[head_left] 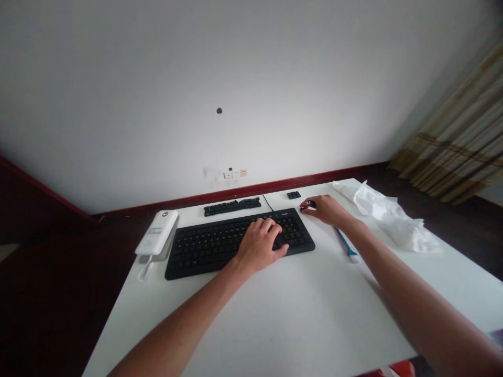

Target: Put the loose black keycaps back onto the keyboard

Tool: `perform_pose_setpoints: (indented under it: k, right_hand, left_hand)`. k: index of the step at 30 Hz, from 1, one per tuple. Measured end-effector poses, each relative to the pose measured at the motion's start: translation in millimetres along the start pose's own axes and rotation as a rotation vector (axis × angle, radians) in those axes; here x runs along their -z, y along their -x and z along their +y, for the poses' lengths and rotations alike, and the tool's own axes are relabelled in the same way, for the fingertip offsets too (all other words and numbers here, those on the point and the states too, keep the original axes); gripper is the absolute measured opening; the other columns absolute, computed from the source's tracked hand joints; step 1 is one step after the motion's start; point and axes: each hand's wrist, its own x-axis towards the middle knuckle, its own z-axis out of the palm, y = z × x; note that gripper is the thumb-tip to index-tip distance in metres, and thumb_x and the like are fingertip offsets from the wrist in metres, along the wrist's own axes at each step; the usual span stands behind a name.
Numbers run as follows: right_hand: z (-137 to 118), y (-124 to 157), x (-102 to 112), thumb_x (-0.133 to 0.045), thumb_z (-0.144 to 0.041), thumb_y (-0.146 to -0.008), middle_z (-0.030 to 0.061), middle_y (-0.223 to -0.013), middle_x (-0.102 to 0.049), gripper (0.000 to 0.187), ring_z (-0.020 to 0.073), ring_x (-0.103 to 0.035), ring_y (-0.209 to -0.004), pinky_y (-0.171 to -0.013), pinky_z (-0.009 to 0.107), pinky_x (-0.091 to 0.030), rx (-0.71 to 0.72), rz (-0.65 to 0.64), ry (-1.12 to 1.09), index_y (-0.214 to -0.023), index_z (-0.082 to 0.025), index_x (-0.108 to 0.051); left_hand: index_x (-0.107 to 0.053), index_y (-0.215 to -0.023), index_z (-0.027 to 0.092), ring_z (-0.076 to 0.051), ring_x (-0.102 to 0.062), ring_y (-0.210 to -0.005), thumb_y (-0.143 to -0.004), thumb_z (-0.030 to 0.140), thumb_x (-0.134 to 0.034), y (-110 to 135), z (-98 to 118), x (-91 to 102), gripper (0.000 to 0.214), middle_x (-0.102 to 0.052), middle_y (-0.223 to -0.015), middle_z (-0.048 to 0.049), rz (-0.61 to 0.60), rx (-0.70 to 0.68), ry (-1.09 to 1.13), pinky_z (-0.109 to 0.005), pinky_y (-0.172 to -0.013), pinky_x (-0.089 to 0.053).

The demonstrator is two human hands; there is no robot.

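Observation:
A black keyboard (212,246) lies on the white table, with some keys gone near its right end. Resting on its right half is my left hand (261,243), fingers apart and thumb stretched out, holding nothing. Just past the keyboard's far right corner, my right hand (324,207) is closed in a pinch low over the table. Something small and dark shows at its fingertips, too small to name. Behind the keyboard lies a row of loose black keycaps (231,206), and a smaller cluster of keycaps (294,195) sits to its right. Under my right forearm is a blue brush (346,244).
At the left table edge stands a white device (157,233) with a looped white cable (145,269). A crumpled white plastic bag (387,214) spreads along the right side. The keyboard's cord (268,202) runs toward the wall. Something red (401,369) shows at the near edge.

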Motion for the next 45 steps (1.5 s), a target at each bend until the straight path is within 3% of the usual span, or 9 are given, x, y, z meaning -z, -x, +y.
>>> perform_pose_setpoints:
  k: [4, 8, 12, 16, 21, 32, 38, 45]
  right_hand:
    - [-1.4, 1.8, 8.5, -0.067, -0.037, -0.088, 0.0034, -0.091, -0.079, 0.018, 0.0245, -0.071, -0.084, -0.08, 0.034, -0.048, 0.024, -0.033, -0.03, -0.096, -0.027, -0.08]
    - [-9.5, 7.1, 22.0, -0.072, -0.042, -0.085, 0.0014, -0.086, -0.078, 0.021, 0.0199, -0.067, -0.075, -0.074, 0.031, -0.047, 0.046, -0.055, -0.209, -0.096, -0.027, -0.08]
    - [-23.0, 13.2, 31.2, -0.076, -0.052, -0.079, -0.0001, -0.076, -0.073, 0.034, 0.0166, -0.061, -0.067, -0.064, 0.029, -0.043, 0.09, -0.223, -0.37, -0.098, -0.024, -0.081]
    - [-38.0, 16.6, 33.2, -0.076, -0.046, -0.079, -0.0002, -0.088, -0.077, 0.027, 0.0192, -0.067, -0.079, -0.075, 0.03, -0.049, 0.172, -0.324, -0.403, -0.095, -0.026, -0.08]
    - [-49.7, 18.4, 33.9, -0.075, -0.041, -0.079, -0.0005, -0.098, -0.08, 0.021, 0.0224, -0.071, -0.089, -0.085, 0.033, -0.052, 0.182, -0.329, -0.352, -0.096, -0.028, -0.079]
    - [-63.2, 22.7, 29.3, -0.069, -0.026, -0.083, 0.0019, -0.089, -0.078, 0.01, 0.0225, -0.07, -0.081, -0.076, 0.032, -0.049, 0.216, -0.276, -0.075, -0.089, -0.027, -0.076]
    - [-62.9, 23.7, 31.5, -0.07, -0.027, -0.082, 0.0017, -0.088, -0.077, 0.013, 0.022, -0.068, -0.078, -0.073, 0.033, -0.048, 0.219, -0.301, -0.081, -0.094, -0.027, -0.076]
    - [-56.4, 21.5, 32.6, -0.069, -0.032, -0.084, 0.0014, -0.098, -0.079, 0.015, 0.0236, -0.071, -0.091, -0.082, 0.034, -0.051, 0.218, -0.293, -0.185, -0.097, -0.028, -0.077]
  left_hand:
    - [-0.064, -0.109, 0.022, -0.026, -0.057, -0.103, -0.087, 0.044, -0.071, 0.2, 0.0, 0.3, 0.032, -0.064, -0.113, -0.0068, -0.002, -0.002, -0.005, -0.043, -0.09, -0.051]
    - [-0.064, -0.11, 0.022, -0.026, -0.057, -0.103, -0.088, 0.044, -0.071, 0.2, 0.2, 1.1, 0.032, -0.064, -0.113, -0.0067, -0.005, -0.004, -0.003, -0.043, -0.091, -0.05]
    - [-0.064, -0.11, 0.021, -0.026, -0.057, -0.104, -0.088, 0.044, -0.07, 0.4, 0.1, 1.2, 0.032, -0.064, -0.113, -0.0065, -0.005, -0.005, -0.002, -0.043, -0.091, -0.051]
    - [-0.064, -0.11, 0.021, -0.026, -0.057, -0.104, -0.088, 0.045, -0.071, 0.4, 0.1, 1.6, 0.033, -0.064, -0.114, -0.0068, -0.006, -0.002, 0.001, -0.044, -0.092, -0.051]
    - [-0.065, -0.11, 0.022, -0.027, -0.057, -0.104, -0.09, 0.046, -0.069, 0.3, 0.9, 3.1, 0.032, -0.064, -0.113, -0.0077, -0.015, -0.003, 0.006, -0.044, -0.092, -0.051]
    - [-0.065, -0.112, 0.02, -0.028, -0.056, -0.104, -0.091, 0.048, -0.066, -0.8, 0.6, 2.9, 0.035, -0.063, -0.112, -0.0088, -0.028, -0.002, -0.009, -0.045, -0.092, -0.05]
    - [-0.065, -0.112, 0.02, -0.028, -0.056, -0.105, -0.091, 0.048, -0.065, -0.4, 0.6, 2.8, 0.035, -0.063, -0.112, -0.0087, -0.028, -0.005, -0.016, -0.045, -0.092, -0.05]
    - [-0.065, -0.111, 0.02, -0.027, -0.056, -0.104, -0.091, 0.047, -0.066, -0.5, 0.7, 2.1, 0.033, -0.063, -0.112, -0.0084, -0.022, -0.002, -0.011, -0.045, -0.091, -0.05]
